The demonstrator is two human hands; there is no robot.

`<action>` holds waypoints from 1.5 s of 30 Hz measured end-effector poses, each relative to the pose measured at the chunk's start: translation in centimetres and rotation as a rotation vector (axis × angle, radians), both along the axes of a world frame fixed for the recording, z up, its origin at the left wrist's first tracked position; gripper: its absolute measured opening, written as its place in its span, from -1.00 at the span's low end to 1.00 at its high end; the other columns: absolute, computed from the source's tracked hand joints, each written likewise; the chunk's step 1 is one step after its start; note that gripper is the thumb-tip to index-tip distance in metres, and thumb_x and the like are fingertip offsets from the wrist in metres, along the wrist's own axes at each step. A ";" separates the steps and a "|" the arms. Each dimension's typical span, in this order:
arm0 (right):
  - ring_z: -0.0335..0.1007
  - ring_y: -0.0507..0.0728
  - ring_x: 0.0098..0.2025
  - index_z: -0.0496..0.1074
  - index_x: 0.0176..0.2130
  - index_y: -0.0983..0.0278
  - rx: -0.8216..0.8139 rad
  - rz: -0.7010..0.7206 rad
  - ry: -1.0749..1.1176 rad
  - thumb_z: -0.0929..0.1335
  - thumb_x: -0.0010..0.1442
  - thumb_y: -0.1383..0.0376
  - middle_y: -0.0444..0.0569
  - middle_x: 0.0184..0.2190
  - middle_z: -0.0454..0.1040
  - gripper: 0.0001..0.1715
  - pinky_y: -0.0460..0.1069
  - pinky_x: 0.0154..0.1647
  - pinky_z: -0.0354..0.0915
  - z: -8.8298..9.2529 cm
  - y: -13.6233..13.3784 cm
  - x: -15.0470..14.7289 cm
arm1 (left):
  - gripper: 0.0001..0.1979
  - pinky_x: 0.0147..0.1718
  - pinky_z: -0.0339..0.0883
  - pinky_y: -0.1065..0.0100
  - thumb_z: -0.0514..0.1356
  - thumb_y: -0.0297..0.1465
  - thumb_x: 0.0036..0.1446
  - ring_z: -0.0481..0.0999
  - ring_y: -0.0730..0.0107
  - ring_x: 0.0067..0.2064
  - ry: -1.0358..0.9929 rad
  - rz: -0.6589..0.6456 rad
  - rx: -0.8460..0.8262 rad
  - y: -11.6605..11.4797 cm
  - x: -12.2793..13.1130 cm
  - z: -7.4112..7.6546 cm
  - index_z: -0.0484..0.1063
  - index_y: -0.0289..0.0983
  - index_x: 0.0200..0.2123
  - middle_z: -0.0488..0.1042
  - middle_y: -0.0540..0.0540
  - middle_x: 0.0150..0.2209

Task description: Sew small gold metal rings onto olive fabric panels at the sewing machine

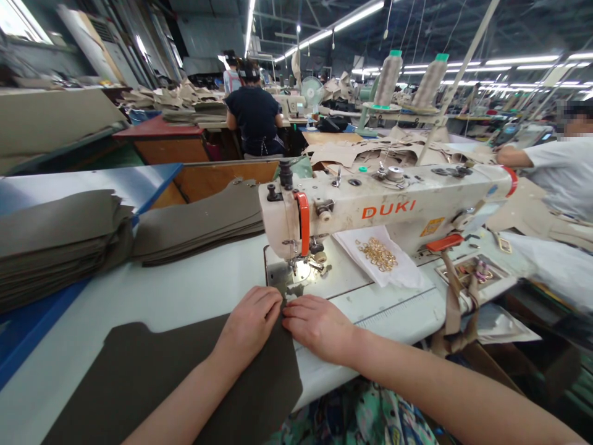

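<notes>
Just below the frame's centre, the left hand (249,322) and right hand (322,327), fingers curled, pinch the top corner of a dark cloth (139,368) spread across the lower left, near a sewing machine (343,210).

The left hand (250,318) and right hand (319,327) are bare, like both forearms (440,377); the loose cloth garment (361,414) bears a green, navy and white print.
</notes>
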State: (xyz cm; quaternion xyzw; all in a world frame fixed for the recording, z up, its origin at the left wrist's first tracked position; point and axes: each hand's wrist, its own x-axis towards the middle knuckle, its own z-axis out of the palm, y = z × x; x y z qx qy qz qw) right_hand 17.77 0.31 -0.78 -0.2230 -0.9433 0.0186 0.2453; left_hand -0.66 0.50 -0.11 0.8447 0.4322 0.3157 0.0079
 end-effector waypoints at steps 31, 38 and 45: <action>0.29 0.15 -0.08 0.39 -0.16 0.39 0.012 -0.036 -0.058 0.26 0.23 0.37 0.07 -0.15 0.44 -0.81 0.03 0.04 0.21 1.3 0.2 0.0 | -0.81 -0.28 0.39 0.30 0.00 -0.48 0.20 0.45 0.32 -0.32 0.016 0.000 0.012 0.0 0.2 0.3 0.37 -0.25 -0.40 0.49 -0.09 -0.39; 0.26 0.18 -0.07 0.38 -0.16 0.39 0.048 -0.029 -0.153 0.29 0.21 0.30 0.07 -0.15 0.42 -0.78 0.05 0.09 0.16 1.9 0.9 0.1 | -0.83 -0.27 0.40 0.28 0.02 -0.50 0.19 0.45 0.32 -0.31 0.010 0.008 -0.031 -0.1 0.2 0.4 0.38 -0.27 -0.38 0.49 -0.08 -0.39; 0.28 0.15 -0.12 0.38 -0.20 0.38 0.057 -0.033 -0.165 0.28 0.21 0.32 0.05 -0.21 0.42 -0.83 0.05 0.09 0.15 1.8 1.0 0.0 | -0.83 -0.24 0.41 0.27 0.01 -0.49 0.21 0.46 0.32 -0.28 0.029 0.005 -0.035 -0.3 -0.1 0.2 0.39 -0.27 -0.34 0.50 -0.09 -0.35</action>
